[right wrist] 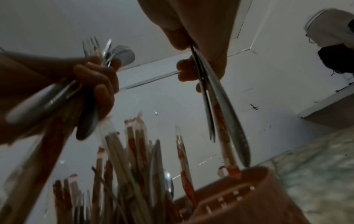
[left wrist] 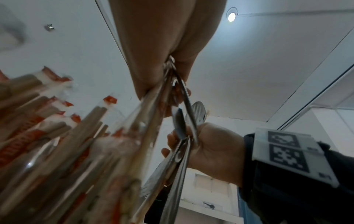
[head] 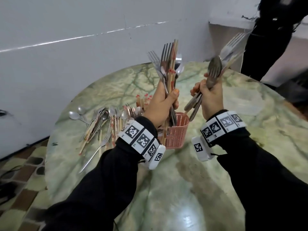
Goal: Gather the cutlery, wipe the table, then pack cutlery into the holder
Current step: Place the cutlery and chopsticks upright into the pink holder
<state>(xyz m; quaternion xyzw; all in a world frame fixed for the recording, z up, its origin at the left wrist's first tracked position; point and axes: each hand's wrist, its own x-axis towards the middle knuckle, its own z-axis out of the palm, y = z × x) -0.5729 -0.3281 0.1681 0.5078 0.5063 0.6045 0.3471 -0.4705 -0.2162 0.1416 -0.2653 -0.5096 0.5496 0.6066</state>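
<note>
Head view: both hands are raised above a round, green-veined marble desk (head: 183,189). The left hand (head: 160,104) is wrapped around an upright bundle of cutlery (head: 168,67) — at least two forks, a spoon and several chopsticks in red-printed sleeves. The right hand (head: 208,95) is wrapped around a second bundle (head: 221,64) tilted to the right, with one spoon bowl and fork tines visible, partly blurred. Just below and between the hands, one pink slotted holder (head: 177,130) stands on the desk; the lower ends of the left bundle reach down towards its mouth, though whether they are inside cannot be told. A loose pile of cutlery (head: 101,124) — spoons, forks, a knife and sleeved chopsticks, too overlapped to count — lies on the desk to the left.

Left wrist view: seen from beneath, handles emerge from the left hand (left wrist: 162,45) towards the camera; the right hand (left wrist: 214,148) shows its fingers curled round metal handles.

Right wrist view: only here are the holder's rim and slots (right wrist: 239,195) seen close, with chopstick tips (right wrist: 134,151) rising beside it.
</note>
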